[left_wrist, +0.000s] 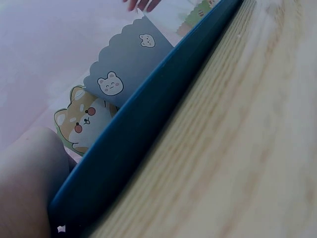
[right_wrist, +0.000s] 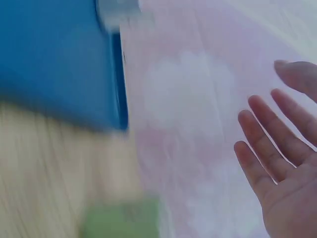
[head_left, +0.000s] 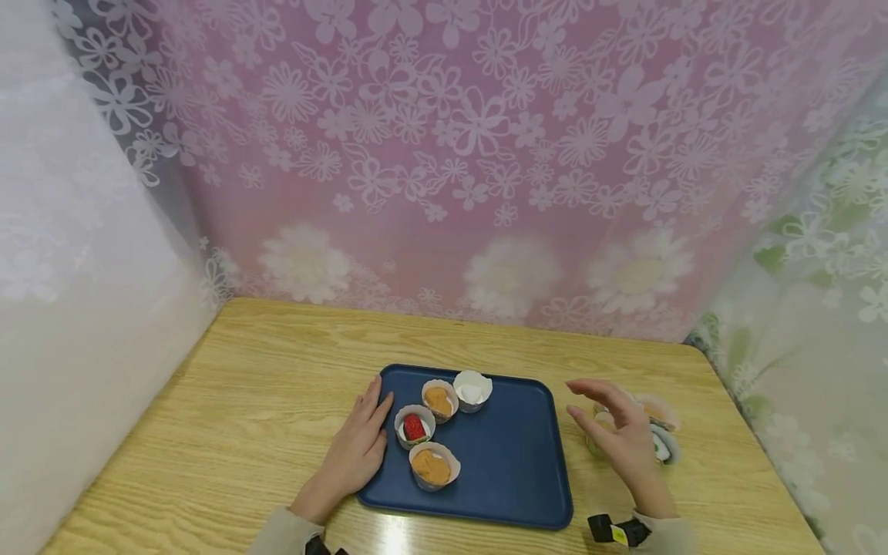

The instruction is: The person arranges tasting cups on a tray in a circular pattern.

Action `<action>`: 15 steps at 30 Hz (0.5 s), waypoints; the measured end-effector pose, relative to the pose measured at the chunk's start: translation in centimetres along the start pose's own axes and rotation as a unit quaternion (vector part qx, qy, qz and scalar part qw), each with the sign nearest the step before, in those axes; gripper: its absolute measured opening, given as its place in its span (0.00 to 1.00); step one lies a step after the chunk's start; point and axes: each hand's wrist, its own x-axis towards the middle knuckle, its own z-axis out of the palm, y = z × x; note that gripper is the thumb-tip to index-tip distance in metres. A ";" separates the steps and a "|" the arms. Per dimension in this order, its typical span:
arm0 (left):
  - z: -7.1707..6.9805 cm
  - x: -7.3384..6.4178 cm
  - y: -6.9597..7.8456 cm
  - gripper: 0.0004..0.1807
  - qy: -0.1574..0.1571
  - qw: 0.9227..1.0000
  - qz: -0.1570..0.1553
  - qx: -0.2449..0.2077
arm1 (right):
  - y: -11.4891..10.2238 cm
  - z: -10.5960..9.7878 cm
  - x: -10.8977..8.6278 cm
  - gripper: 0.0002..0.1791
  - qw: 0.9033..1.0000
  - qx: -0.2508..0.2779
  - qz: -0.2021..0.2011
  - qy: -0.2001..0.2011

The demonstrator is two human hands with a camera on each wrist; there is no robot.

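Observation:
My left hand lies along the left edge of a dark blue tray, fingers straight and touching the rim. Standing on the tray's left half are paper cupcake cups: a white-filled one, an orange-topped one, one with a red strawberry-like top and another orange-topped one. To the tray's right, my right hand hovers with nothing in it, thumb and fingers apart. Partly hidden behind it are several more cups, among them an orange-topped one and one with a white-and-green filling.
Everything stands on a wood-grain table. A pink floral curtain hangs along its back edge. Pale sheets hang at the left and right.

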 end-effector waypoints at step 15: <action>0.2 -0.1 0.0 0.30 -0.003 1.000 -0.005 -0.001 | 3.8 -9.3 -4.2 0.13 0.959 -0.175 0.180 0.134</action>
